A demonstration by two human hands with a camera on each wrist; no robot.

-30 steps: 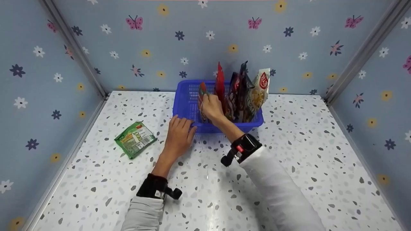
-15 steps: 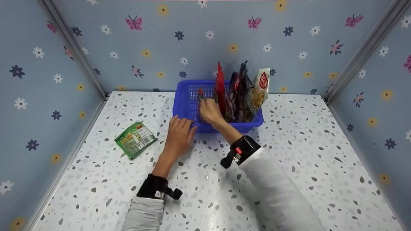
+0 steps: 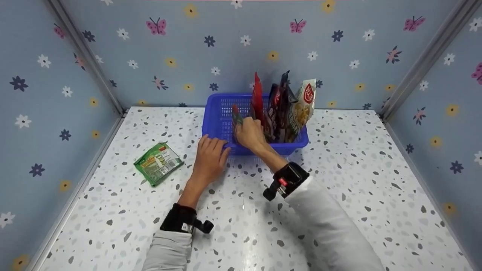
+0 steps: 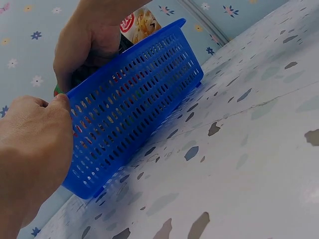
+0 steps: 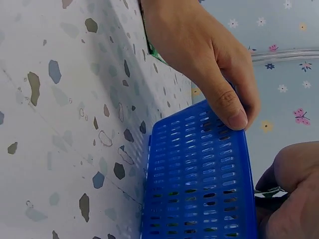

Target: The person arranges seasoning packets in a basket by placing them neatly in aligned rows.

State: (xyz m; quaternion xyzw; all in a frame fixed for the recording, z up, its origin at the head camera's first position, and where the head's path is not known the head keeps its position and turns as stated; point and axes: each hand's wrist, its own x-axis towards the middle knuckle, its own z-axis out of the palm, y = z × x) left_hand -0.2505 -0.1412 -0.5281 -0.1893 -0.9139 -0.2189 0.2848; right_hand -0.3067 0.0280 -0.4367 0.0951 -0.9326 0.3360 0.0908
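A blue perforated plastic basket [image 3: 217, 103] stands against the back wall. My left hand [image 3: 210, 158] grips its front rim near the left corner, the thumb [image 5: 227, 104] outside and the fingers over the edge. Inside the basket, my right hand [image 3: 249, 133] holds a small red-and-green food packet [image 3: 236, 114] that stands on edge; the hand hides much of it. To the right of that hand stand a red bag [image 3: 257, 98], dark bags [image 3: 278, 109] and a whitish bag with a red logo [image 3: 304, 107], upright in a row.
A green food packet [image 3: 159, 164] lies flat on the speckled white table [image 3: 241, 226], left of my left hand. Blue flowered walls [image 3: 180, 45] enclose the table at the back and both sides.
My right hand has moved lower in the basket with the small packet, whose top now sits lower. The right wrist has shifted slightly to the right. My left hand stays on the rim.
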